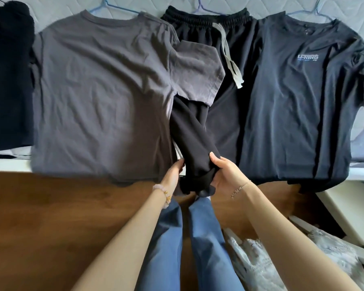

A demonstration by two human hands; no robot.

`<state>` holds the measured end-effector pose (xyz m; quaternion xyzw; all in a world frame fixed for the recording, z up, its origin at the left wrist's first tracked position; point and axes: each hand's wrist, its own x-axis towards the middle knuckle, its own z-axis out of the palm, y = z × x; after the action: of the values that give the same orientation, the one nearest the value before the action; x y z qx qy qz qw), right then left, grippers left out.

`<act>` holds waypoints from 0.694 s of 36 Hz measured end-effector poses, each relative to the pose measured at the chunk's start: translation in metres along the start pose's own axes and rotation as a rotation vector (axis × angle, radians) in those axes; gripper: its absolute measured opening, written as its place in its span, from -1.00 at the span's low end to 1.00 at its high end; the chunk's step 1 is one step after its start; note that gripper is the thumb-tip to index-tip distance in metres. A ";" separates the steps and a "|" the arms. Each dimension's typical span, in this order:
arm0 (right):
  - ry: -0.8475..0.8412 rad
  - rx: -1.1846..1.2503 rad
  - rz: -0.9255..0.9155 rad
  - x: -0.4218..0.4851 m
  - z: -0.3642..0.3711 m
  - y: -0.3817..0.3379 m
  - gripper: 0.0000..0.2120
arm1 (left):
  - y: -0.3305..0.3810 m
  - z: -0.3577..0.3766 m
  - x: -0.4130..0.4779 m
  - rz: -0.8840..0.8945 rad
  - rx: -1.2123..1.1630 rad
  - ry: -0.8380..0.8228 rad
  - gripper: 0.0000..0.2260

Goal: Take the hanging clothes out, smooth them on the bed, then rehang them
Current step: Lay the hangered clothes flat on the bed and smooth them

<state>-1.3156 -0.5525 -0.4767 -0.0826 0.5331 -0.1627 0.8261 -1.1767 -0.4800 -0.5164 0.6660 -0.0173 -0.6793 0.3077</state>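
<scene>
Both the left hand (174, 172) and right hand (223, 173) clutch the black trousers' (194, 139) limp, light hem; it looks best held at the cuffs.

Dim, soft light — bowed edges

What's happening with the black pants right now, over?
Both hands, left hand and right hand, gripping black pants at the hem. Pants bunched, not smooth. Grey shirt sleeve overlaps them.
</scene>
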 end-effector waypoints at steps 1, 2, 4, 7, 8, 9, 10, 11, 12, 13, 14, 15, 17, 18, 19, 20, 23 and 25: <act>-0.028 0.007 0.014 0.000 0.001 -0.001 -0.74 | 0.005 0.007 0.000 -0.045 -0.036 -0.055 -0.57; -0.048 0.014 0.028 0.000 0.002 -0.001 -0.75 | 0.008 0.013 0.000 -0.091 -0.108 -0.090 -0.52; -0.079 0.029 0.048 0.001 0.003 0.000 -0.73 | 0.014 0.022 0.002 -0.156 -0.223 -0.072 -0.48; -0.121 0.030 0.064 0.002 0.004 -0.001 -0.71 | 0.021 0.032 0.006 -0.118 -0.221 0.006 -0.53; -0.130 0.021 0.059 0.002 0.005 -0.002 -0.68 | 0.022 0.033 0.007 -0.133 -0.242 0.002 -0.53; -0.137 0.008 0.044 0.002 0.004 -0.004 -0.63 | 0.023 0.037 0.006 -0.139 -0.239 -0.008 -0.52; -0.132 -0.006 0.020 0.002 0.003 -0.006 -0.55 | 0.023 0.038 0.004 -0.149 -0.243 -0.020 -0.51; -0.127 -0.011 -0.012 0.002 0.001 -0.010 -0.52 | 0.024 0.039 0.003 -0.144 -0.253 -0.038 -0.49; -0.118 -0.009 -0.049 0.002 -0.001 -0.014 -0.55 | 0.024 0.037 0.003 -0.147 -0.311 -0.071 -0.47; -0.100 0.000 -0.087 0.002 -0.005 -0.018 -0.60 | 0.022 0.033 0.001 -0.160 -0.366 -0.110 -0.47; -0.083 0.011 -0.124 0.003 -0.010 -0.022 -0.64 | 0.021 0.029 -0.004 -0.169 -0.408 -0.130 -0.49; -0.064 0.008 -0.158 0.003 -0.016 -0.025 -0.67 | 0.018 0.022 -0.008 -0.156 -0.410 -0.116 -0.52; -0.018 -0.072 -0.212 0.002 -0.026 -0.029 -0.73 | 0.009 0.004 -0.012 -0.047 -0.374 -0.006 -0.58; 0.024 -0.148 -0.230 0.003 -0.030 -0.029 -0.77 | 0.005 -0.006 -0.016 0.007 -0.363 0.057 -0.61; 0.069 -0.227 -0.245 0.003 -0.033 -0.027 -0.80 | 0.005 -0.012 -0.022 0.076 -0.333 0.113 -0.67; 0.115 -0.289 -0.261 0.005 -0.036 -0.025 -0.83 | 0.006 -0.018 -0.027 0.148 -0.279 0.164 -0.72; 0.239 -0.384 -0.328 0.010 -0.039 -0.018 -0.86 | 0.016 -0.032 -0.047 0.389 -0.029 0.354 -0.76; 0.292 -0.437 -0.371 0.014 -0.039 -0.014 -0.87 | 0.021 -0.043 -0.056 0.497 0.066 0.410 -0.82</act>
<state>-1.3482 -0.5690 -0.5002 -0.3298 0.6443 -0.2023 0.6597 -1.1336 -0.4556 -0.4621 0.7738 -0.1391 -0.4343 0.4396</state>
